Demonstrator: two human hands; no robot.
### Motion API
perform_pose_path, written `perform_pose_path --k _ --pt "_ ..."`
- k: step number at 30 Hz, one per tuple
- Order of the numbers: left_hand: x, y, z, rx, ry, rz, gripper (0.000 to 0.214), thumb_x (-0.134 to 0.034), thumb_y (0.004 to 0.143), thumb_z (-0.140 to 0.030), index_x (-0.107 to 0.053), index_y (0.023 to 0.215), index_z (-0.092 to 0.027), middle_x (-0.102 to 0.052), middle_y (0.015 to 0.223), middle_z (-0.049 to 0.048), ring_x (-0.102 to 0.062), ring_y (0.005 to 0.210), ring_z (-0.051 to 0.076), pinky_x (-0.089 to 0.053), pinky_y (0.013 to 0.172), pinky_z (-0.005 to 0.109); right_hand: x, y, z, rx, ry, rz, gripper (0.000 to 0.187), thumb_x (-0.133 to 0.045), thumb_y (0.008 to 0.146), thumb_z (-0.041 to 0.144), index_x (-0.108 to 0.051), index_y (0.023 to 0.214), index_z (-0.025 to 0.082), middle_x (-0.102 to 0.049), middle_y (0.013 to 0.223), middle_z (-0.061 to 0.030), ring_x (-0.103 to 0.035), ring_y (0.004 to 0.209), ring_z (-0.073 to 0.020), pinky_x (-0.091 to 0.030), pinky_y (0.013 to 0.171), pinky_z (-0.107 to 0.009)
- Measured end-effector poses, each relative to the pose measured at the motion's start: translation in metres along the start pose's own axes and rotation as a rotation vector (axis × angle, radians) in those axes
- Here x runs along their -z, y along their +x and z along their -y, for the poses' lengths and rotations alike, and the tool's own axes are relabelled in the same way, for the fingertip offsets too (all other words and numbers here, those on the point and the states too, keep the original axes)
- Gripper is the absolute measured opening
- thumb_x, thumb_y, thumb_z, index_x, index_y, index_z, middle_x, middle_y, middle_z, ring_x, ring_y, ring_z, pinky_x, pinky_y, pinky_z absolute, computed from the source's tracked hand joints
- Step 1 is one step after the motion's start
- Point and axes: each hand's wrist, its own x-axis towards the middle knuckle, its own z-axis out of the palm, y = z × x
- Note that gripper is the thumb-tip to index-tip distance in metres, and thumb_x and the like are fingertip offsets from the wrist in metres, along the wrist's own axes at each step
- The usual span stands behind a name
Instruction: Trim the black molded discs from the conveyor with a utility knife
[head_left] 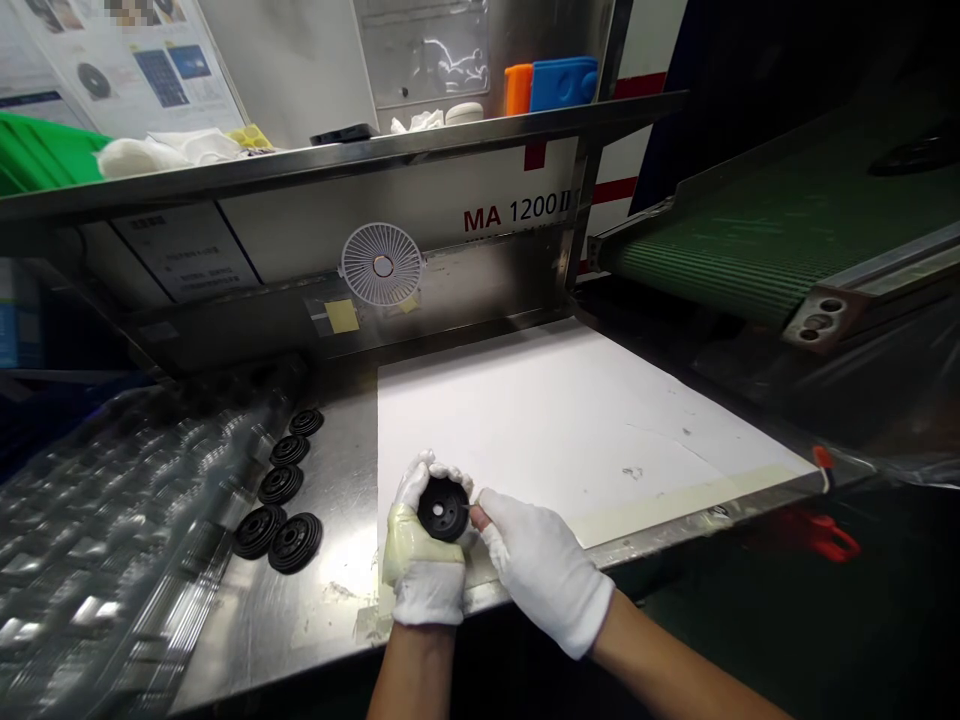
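My left hand [426,560], in a white glove with a pale yellow wrap, is closed around a black plastic wheel [444,510] with a small hole at its hub. The wheel's face is turned up toward me. My right hand [536,555], also in a white glove with a bare thumb tip, pinches at the wheel's right rim. Something small and thin may sit between its fingertips, but I cannot make it out. Both hands are above the near left part of a white sheet [510,410]. Several similar black wheels, among them a front one [295,543], lie to the left on the metal table.
Clear plastic trays [135,510] stand at the left. A metal shelf [300,160] crosses the back, with a white fan [382,264] below it. A green conveyor belt [720,255] is at the right. An orange-tipped tool [823,460] lies by the right table edge.
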Motion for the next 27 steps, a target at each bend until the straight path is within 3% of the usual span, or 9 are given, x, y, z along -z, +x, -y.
perform_pose_path --k 6,8,12,14,18,27 --pt "-0.004 0.004 0.001 -0.07 -0.051 -0.106 0.012 -0.063 0.071 -0.014 -0.06 0.082 -0.018 -0.055 0.07 -0.0008 -0.055 0.068 0.01 -0.049 0.075 0.028 -0.009 -0.009 0.011 0.024 0.04 0.018 0.024 -0.033 0.094 0.031 -0.051 0.081 0.023 -0.06 0.069 0.002 -0.055 0.06 -0.0143 -0.028 0.053 -0.024" --pt "-0.003 0.003 -0.002 -0.082 -0.019 -0.106 0.02 -0.062 0.071 -0.014 -0.061 0.091 -0.019 -0.059 0.078 0.0011 -0.058 0.077 0.012 -0.049 0.081 0.03 -0.009 -0.009 0.013 0.029 0.054 0.031 0.025 -0.032 0.094 0.031 -0.051 0.08 0.022 -0.06 0.069 0.0016 -0.055 0.061 -0.0146 -0.029 0.053 -0.024" --pt "-0.001 -0.004 -0.015 0.136 0.075 -0.023 0.038 -0.056 0.072 -0.021 -0.056 0.11 -0.019 -0.06 0.103 0.0114 -0.056 0.097 0.026 -0.048 0.08 0.043 -0.003 -0.006 0.009 0.051 0.125 0.066 0.021 -0.034 0.094 0.028 -0.052 0.085 0.022 -0.061 0.077 0.0002 -0.057 0.068 -0.015 -0.033 0.058 -0.023" --pt "-0.001 -0.005 -0.02 0.203 0.053 0.005 0.036 -0.054 0.072 -0.021 -0.057 0.108 -0.017 -0.061 0.094 0.0109 -0.058 0.088 0.025 -0.049 0.076 0.042 0.001 -0.004 0.006 0.067 0.147 0.076 0.017 -0.037 0.092 0.026 -0.052 0.088 0.021 -0.061 0.08 -0.0001 -0.057 0.069 -0.0149 -0.033 0.059 -0.023" --pt "-0.003 -0.002 -0.019 0.129 0.033 -0.009 0.022 -0.057 0.071 -0.019 -0.061 0.092 -0.016 -0.057 0.072 0.004 -0.056 0.069 0.016 -0.049 0.066 0.031 0.006 0.001 0.003 0.057 0.063 0.025 0.016 -0.039 0.092 0.026 -0.051 0.082 0.021 -0.059 0.075 0.0011 -0.055 0.064 -0.0145 -0.032 0.056 -0.024" --pt "-0.006 0.006 -0.011 0.054 -0.047 -0.066 0.008 -0.062 0.07 -0.015 -0.059 0.078 -0.016 -0.054 0.067 -0.0009 -0.054 0.064 0.011 -0.048 0.063 0.026 -0.001 -0.002 0.009 0.044 -0.093 -0.018 0.021 -0.036 0.093 0.03 -0.051 0.082 0.023 -0.06 0.071 0.0016 -0.055 0.061 -0.0143 -0.027 0.054 -0.026"
